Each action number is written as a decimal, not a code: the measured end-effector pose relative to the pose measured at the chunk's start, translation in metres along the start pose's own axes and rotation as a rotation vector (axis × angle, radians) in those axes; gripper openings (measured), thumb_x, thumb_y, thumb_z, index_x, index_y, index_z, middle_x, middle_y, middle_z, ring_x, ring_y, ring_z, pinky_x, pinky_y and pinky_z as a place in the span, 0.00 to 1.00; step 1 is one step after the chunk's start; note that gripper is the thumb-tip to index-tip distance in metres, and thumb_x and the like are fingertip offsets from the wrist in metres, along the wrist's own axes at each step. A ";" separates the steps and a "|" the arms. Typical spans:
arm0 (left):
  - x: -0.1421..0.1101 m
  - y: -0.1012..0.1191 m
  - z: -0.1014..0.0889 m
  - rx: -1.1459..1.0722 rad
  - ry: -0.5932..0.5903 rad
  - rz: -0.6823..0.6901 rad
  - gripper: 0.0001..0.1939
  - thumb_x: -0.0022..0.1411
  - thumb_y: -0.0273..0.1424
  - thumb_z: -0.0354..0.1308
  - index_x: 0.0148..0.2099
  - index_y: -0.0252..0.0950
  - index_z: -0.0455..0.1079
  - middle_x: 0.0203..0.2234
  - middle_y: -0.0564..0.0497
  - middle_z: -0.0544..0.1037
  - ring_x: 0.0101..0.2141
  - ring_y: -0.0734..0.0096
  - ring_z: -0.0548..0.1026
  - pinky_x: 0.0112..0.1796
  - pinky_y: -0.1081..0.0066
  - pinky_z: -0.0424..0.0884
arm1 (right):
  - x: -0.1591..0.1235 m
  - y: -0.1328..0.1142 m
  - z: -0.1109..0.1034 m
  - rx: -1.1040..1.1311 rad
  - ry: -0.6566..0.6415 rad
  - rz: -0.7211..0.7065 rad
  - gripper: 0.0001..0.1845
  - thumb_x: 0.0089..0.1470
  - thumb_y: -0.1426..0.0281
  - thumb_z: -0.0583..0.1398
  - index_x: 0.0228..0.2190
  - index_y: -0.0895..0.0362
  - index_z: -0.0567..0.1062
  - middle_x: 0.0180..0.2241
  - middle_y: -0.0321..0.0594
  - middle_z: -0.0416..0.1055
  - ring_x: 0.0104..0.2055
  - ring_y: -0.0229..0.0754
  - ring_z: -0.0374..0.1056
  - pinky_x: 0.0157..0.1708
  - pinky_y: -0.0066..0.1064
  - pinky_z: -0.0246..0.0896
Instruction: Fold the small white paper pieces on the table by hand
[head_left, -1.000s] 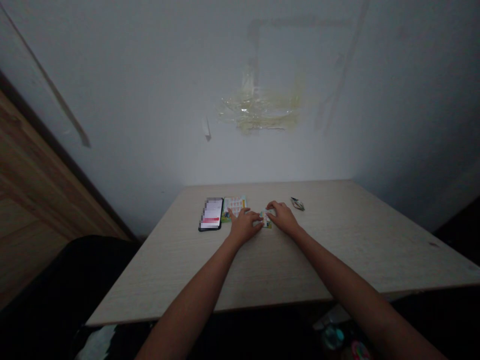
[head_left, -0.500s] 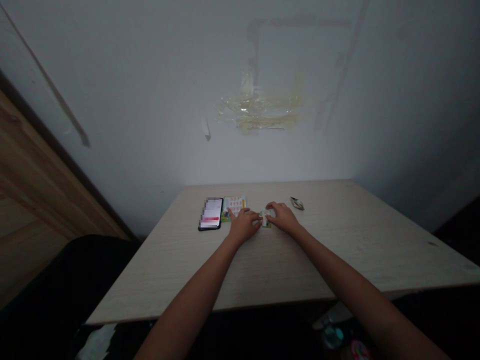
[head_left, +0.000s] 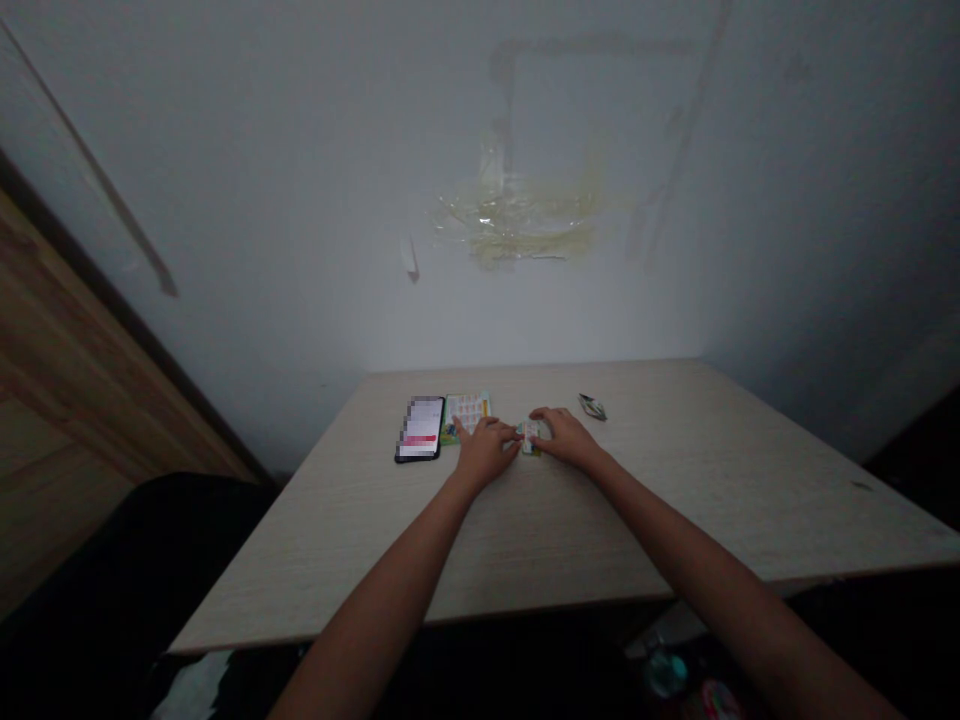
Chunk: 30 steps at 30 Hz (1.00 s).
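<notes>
A small printed piece of paper (head_left: pixel 530 437), coloured white, green and yellow, lies on the table between my hands. My left hand (head_left: pixel 486 448) has its fingertips pinched at the paper's left edge, while its thumb side reaches over a larger printed leaflet (head_left: pixel 466 410). On the other side, my right hand (head_left: pixel 566 437) curls its fingers and thumb around the right edge of the small paper. Both hands rest low at the tabletop. The fingertips cover parts of the paper, and its print is too small to read.
A phone (head_left: pixel 420 430) with a lit screen lies left of the leaflet. Beyond my right hand is a small folded dark-and-white item (head_left: pixel 592 407). The pale wooden table (head_left: pixel 675 480) meets a wall (head_left: pixel 300 200) with old tape (head_left: pixel 525 225) on it.
My hands stay almost in place, with slight finger movement at the small paper. More of its white and green print shows between the fingers now. The view has shifted slightly.
</notes>
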<state>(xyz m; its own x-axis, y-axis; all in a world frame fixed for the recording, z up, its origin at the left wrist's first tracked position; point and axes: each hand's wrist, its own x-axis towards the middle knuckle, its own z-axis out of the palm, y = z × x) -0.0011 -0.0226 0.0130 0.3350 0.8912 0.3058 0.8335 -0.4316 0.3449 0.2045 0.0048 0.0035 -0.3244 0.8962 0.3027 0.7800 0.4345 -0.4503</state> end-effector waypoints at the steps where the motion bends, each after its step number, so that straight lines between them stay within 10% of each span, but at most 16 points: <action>1: 0.000 0.001 -0.001 0.001 -0.002 -0.002 0.11 0.64 0.38 0.57 0.47 0.52 0.77 0.50 0.52 0.79 0.58 0.52 0.66 0.57 0.26 0.25 | 0.000 0.000 0.000 -0.001 -0.004 -0.002 0.25 0.52 0.64 0.64 0.52 0.56 0.71 0.51 0.46 0.72 0.56 0.48 0.63 0.56 0.37 0.57; 30: 0.000 -0.001 0.000 0.011 -0.004 0.002 0.12 0.65 0.40 0.55 0.48 0.54 0.77 0.51 0.54 0.79 0.58 0.51 0.65 0.55 0.24 0.25 | -0.003 0.016 0.004 0.042 -0.051 -0.073 0.38 0.46 0.58 0.67 0.57 0.57 0.68 0.57 0.49 0.67 0.61 0.51 0.59 0.60 0.43 0.54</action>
<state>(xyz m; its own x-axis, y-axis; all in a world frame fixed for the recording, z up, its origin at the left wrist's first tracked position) -0.0022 -0.0219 0.0129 0.3388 0.8909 0.3026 0.8373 -0.4321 0.3349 0.2156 0.0094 -0.0076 -0.4077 0.8647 0.2932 0.7303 0.5016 -0.4637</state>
